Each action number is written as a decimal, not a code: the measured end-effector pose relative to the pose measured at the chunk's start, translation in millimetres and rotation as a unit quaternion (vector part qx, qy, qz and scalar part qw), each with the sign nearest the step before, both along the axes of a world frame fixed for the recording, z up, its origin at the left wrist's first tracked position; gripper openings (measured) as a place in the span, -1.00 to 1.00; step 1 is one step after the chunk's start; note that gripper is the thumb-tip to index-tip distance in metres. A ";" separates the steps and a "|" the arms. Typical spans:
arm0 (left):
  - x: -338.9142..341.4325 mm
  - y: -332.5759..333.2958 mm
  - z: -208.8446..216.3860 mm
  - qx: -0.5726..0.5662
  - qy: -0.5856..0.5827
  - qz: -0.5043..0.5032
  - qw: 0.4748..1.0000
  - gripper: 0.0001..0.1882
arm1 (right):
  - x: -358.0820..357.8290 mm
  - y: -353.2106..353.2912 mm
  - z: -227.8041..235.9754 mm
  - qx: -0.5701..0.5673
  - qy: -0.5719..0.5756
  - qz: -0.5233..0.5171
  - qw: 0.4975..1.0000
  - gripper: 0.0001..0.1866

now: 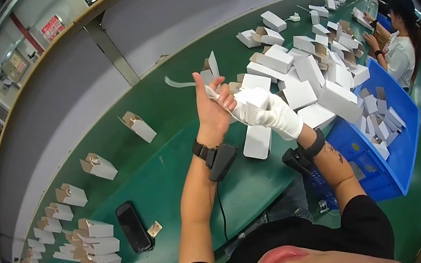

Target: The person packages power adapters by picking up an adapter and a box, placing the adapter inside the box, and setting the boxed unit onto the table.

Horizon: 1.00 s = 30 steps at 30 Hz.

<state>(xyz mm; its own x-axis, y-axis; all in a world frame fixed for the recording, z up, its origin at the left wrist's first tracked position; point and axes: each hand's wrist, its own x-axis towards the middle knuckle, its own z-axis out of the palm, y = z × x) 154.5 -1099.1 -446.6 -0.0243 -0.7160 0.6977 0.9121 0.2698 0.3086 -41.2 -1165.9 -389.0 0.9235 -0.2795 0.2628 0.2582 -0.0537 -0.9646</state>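
Note:
Above the green bench my bare left hand (211, 111) is closed round a thin white cable (180, 84), its thumb pointing up. A loop of the cable sticks out left of the thumb, and another stretch runs toward my other hand. My right hand (278, 116), in a white glove, is close beside it and closed on a white block-shaped thing (252, 97). White glove against white block hides its exact kind. Just beyond my left hand stands an open white box (210, 69). A white carton (257, 141) lies below the gloved fingers.
A large heap of white boxes (310, 72) covers the bench at right. A blue crate (405, 155) with more boxes stands by my right arm. Open boxes (100, 167) line the left, near stacked boxes (97, 247) and a black phone (133, 227). A co-worker (400, 45) is at far right.

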 end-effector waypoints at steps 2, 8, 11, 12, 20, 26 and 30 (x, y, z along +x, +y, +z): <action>-5.7 18.8 12.2 0.137 -0.056 0.031 0.989 -0.31 | 4.0 0.5 -11.7 0.023 0.016 0.028 0.999 -0.42; -56.3 14.5 20.2 0.366 -0.147 0.370 0.841 -0.23 | 37.2 1.6 -40.3 -0.231 -0.052 -0.140 0.961 -0.36; -40.9 12.3 11.0 0.367 -0.269 0.487 0.745 -0.19 | 40.9 -5.1 -43.1 -0.164 -0.053 -0.152 0.973 -0.40; -22.2 18.9 13.8 0.351 -0.364 0.460 0.730 -0.25 | 34.9 -6.3 -39.1 -0.071 -0.042 -0.137 0.987 -0.41; 128.8 -18.2 -50.1 0.364 -0.479 0.612 0.513 -0.10 | 9.7 -38.6 -47.8 0.130 -0.071 -0.049 0.988 -0.47; 148.6 -60.3 -49.8 0.347 -0.571 0.414 0.618 -0.04 | -17.1 -46.7 -33.0 0.216 0.021 -0.031 0.976 -0.51; 108.2 -47.5 -11.1 0.302 -0.702 0.513 0.392 -0.21 | -34.0 -56.6 -34.2 0.190 0.047 -0.023 0.980 -0.55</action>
<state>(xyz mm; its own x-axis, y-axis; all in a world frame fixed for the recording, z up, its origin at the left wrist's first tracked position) 262.7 -1146.7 -457.7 0.4351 -0.8758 0.2088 -0.7626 -0.2352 0.6027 -75.2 -1222.5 -423.2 0.9229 -0.3824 0.0459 0.1730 0.3051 -0.9365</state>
